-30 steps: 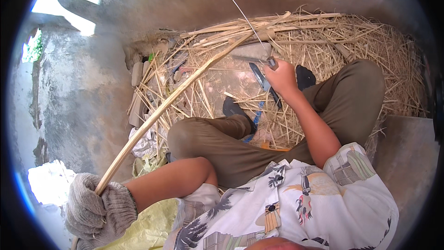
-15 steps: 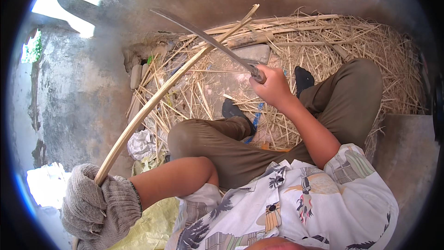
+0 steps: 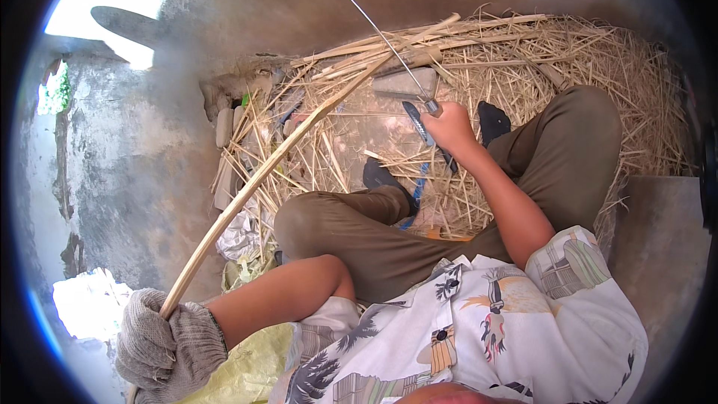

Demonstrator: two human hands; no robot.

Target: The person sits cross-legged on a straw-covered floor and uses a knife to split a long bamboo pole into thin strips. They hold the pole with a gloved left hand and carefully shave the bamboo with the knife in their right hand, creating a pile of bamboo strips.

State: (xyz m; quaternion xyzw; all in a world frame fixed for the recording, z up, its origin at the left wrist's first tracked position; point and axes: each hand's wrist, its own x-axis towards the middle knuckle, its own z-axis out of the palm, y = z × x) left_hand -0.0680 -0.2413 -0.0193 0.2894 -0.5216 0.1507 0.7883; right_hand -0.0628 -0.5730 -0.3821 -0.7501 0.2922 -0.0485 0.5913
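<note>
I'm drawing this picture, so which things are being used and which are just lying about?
Being used:
- long pale strip, held in the gloved left hand
- knife, held in the right hand

Probably just lying about:
- scattered slivers
- grey block
- crumpled white sheet
- yellowish sheet

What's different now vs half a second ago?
The right hand moved slightly forward and right; the knife swung forward-right and turned, its blade now a thin line instead of showing its flat side. The stick's far part sits lower in the picture. Nothing was picked up or released. Unchanged: gloved left hand grips the stick; legs stay folded.
</note>
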